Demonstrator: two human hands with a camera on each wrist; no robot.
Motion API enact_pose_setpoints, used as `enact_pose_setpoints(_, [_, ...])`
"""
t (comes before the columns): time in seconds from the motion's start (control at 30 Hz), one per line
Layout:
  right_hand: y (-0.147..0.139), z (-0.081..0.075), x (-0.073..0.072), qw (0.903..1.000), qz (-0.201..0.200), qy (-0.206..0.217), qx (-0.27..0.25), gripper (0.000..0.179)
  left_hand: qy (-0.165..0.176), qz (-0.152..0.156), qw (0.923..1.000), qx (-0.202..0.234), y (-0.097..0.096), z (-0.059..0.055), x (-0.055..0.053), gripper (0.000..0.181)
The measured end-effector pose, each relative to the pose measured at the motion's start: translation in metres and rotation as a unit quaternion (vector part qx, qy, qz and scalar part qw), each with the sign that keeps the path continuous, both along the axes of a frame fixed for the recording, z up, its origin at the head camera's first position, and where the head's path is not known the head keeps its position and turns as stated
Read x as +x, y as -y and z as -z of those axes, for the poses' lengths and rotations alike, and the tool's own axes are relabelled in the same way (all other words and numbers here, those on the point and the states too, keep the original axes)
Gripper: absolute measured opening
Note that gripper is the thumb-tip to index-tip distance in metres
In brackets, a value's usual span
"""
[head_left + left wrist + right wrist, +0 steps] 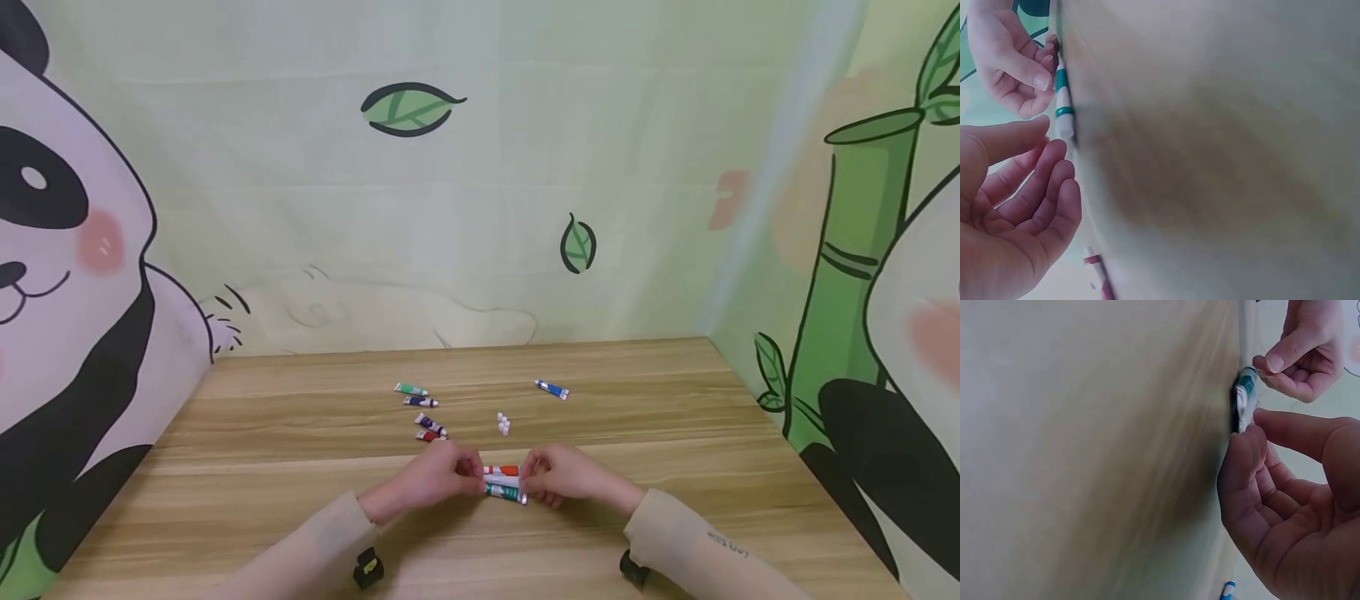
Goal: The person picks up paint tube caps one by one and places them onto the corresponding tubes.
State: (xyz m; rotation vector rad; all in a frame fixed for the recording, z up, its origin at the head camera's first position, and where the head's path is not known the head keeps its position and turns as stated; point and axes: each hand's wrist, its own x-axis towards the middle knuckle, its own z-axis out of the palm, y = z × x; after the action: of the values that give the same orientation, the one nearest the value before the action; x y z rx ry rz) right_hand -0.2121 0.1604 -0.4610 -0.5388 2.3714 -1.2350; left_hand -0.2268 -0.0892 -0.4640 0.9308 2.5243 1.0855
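Note:
Three paint tubes lie side by side between the two hands in the head view: one with an orange-red band point(501, 470), a whitish one point(501, 481) in the middle, and a green-banded one point(504, 493) nearest the person. My left hand point(442, 477) is at their left ends, thumb and forefinger pinching the whitish tube's end. At the right ends, my right hand point(566, 475) pinches the same tube's other end; the fingertips hide both ends. The green tube point(1063, 100) lies on the table just beside the fingertips in the left wrist view, its white cap toward the left hand.
Left of centre lie a light green tube point(411, 389), a dark blue tube point(421, 402), a purple tube point(431, 424) and a red tube point(430, 436), partly behind the left hand. A small white cluster point(503, 423) sits mid-table. A blue tube point(552, 389) lies farther right.

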Motion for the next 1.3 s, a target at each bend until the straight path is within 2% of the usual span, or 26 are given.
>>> enact_pose_setpoints(0.27, [-0.008,-0.013,-0.015,0.9968,0.008,-0.076,0.023,0.007,-0.057,-0.007,0.9981,-0.023,0.002,-0.027,-0.014,0.009])
enact_pose_setpoints(0.43, [-0.012,-0.023,-0.019,0.9956,0.023,-0.088,0.022,0.009,-0.067,-0.020,0.9971,-0.031,0.006,-0.044,-0.023,0.009])
enact_pose_setpoints(0.53, [-0.015,-0.028,-0.022,0.9951,0.031,-0.092,0.022,0.008,-0.071,-0.021,0.9969,-0.029,0.007,-0.050,-0.025,0.009])
enact_pose_setpoints(0.73, [-0.024,-0.033,-0.036,0.9911,0.045,-0.122,0.029,0.009,-0.065,-0.016,0.9974,-0.026,0.004,-0.055,-0.024,0.009])
enact_pose_setpoints(0.87, [-0.033,-0.036,-0.049,0.9871,0.078,-0.136,0.032,0.010,-0.049,-0.011,0.9987,-0.012,0.002,-0.058,-0.021,0.008])
enact_pose_setpoints(1.03, [-0.043,-0.042,-0.066,0.9801,0.116,-0.152,0.054,0.011,-0.051,-0.012,0.9986,-0.010,0.002,-0.059,-0.019,0.009])
enact_pose_setpoints(1.13, [-0.046,-0.045,-0.075,0.9752,0.125,-0.169,0.069,0.013,-0.055,-0.015,0.9983,-0.013,0.003,-0.059,-0.019,0.010])
enact_pose_setpoints(1.3, [-0.047,-0.048,-0.087,0.9723,0.123,-0.178,0.087,0.015,-0.056,-0.018,0.9981,-0.017,0.005,-0.059,-0.020,0.010])
